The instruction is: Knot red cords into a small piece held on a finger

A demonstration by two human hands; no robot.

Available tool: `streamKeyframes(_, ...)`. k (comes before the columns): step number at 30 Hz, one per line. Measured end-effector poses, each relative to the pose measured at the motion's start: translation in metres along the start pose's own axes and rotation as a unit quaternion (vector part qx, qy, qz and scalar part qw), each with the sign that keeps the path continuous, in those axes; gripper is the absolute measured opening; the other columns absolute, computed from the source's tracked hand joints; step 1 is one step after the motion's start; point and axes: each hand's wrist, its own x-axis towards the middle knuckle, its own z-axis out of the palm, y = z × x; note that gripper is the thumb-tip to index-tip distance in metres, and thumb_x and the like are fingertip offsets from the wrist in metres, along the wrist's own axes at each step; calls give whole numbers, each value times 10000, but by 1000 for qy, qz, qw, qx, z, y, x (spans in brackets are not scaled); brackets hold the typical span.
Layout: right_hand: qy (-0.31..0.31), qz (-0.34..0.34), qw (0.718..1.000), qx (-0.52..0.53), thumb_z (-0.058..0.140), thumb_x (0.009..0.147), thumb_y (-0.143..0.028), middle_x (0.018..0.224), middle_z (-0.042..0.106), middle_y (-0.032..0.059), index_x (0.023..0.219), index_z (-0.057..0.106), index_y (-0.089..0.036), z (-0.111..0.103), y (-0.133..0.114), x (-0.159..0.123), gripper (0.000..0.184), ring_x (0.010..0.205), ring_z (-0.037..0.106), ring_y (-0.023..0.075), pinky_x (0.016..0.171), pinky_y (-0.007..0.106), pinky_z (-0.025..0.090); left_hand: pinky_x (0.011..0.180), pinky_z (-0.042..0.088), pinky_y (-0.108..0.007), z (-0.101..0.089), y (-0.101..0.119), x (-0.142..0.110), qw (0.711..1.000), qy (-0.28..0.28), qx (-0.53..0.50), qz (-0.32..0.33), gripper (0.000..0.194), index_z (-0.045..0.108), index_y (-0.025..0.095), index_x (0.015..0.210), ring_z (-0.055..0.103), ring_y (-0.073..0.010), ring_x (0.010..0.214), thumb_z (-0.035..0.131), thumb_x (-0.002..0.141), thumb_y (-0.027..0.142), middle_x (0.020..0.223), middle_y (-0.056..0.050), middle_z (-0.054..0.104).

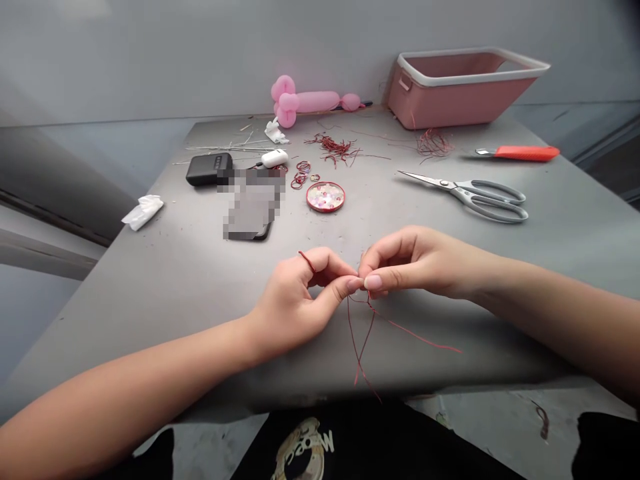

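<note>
Thin dark red cord (371,320) hangs in several loose ends below my fingertips, above the front part of the table. My left hand (305,293) pinches the cord between thumb and forefinger; a red cord ring circles one of its fingers. Right against it, my right hand (415,263) also pinches the cord, thumb and fingertips touching those of the left. A small twisted or knotted stretch shows just under the right fingertips. What lies inside the pinch itself is hidden by the fingers.
Beyond my hands lie a round dish of beads (325,197), scissors (465,193), a red-handled cutter (525,153), a phone (253,207), a black box-like device (209,169) and red cord scraps (334,147). A pink basket (450,103) and a pink balloon figure (310,101) stand behind.
</note>
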Motion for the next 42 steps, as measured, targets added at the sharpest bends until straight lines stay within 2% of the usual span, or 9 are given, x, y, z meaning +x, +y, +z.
streamKeyframes(13,-18,-24,997,-75,632,846,-434,663,458,-30,772,568,-151,6,1,-1,299,601,378,82,520,216,313,633,545,-241,-2,7,5,981,-1,-148,-123,239,584,150,746,626,-103,626,706,812,345,681,-19,675)
streamKeyframes(21,25,-106,977,-181,539,801,-224,625,484,-24,707,496,-174,10,14,2,115,538,380,71,477,194,331,664,590,-259,0,7,3,962,2,-211,-175,295,582,148,771,686,-123,665,755,759,387,695,-18,699)
streamKeyframes(25,79,-178,936,-292,528,772,-168,584,490,-38,668,490,-183,11,18,5,112,500,383,60,456,169,324,689,586,-278,-1,5,3,973,-10,-170,-157,318,625,140,879,695,-141,696,772,738,384,753,-37,715)
streamKeyframes(29,160,-237,858,-427,509,801,-155,602,505,-27,669,468,-195,18,21,2,144,527,408,79,488,186,346,682,564,-276,-1,1,1,998,-5,-23,-63,166,643,153,820,679,-150,717,718,790,298,781,-47,725)
streamKeyframes(31,186,-260,833,-451,499,837,-174,634,526,-9,680,479,-195,22,21,0,160,553,426,92,513,204,364,683,558,-267,0,0,0,999,-7,31,-23,100,646,161,798,671,-143,721,678,818,254,788,-41,727)
streamKeyframes(33,186,-240,852,-426,515,847,-191,633,534,-8,679,499,-191,23,19,-3,170,551,434,93,518,213,368,662,551,-257,0,0,0,999,-4,44,-13,73,644,163,814,663,-138,705,655,830,233,772,-36,717)
streamKeyframes(36,123,-131,947,-268,556,873,-271,681,583,-1,769,591,-175,19,12,-5,146,576,485,96,534,218,395,647,558,-253,0,0,1,999,14,-22,-31,80,617,157,843,663,-130,682,638,844,234,748,-32,693)
streamKeyframes(38,55,-64,989,-123,548,906,-364,690,581,2,868,633,-163,14,10,-4,222,589,499,102,549,229,418,656,575,-256,-1,1,3,994,21,-97,-47,99,595,155,845,673,-127,676,637,853,244,737,-26,687)
streamKeyframes(42,-23,-15,995,97,497,946,-429,754,591,42,917,635,-125,10,14,0,336,587,489,102,514,242,408,625,572,-239,-3,4,5,987,22,-147,-53,129,583,155,839,677,-118,652,650,858,264,722,-20,689)
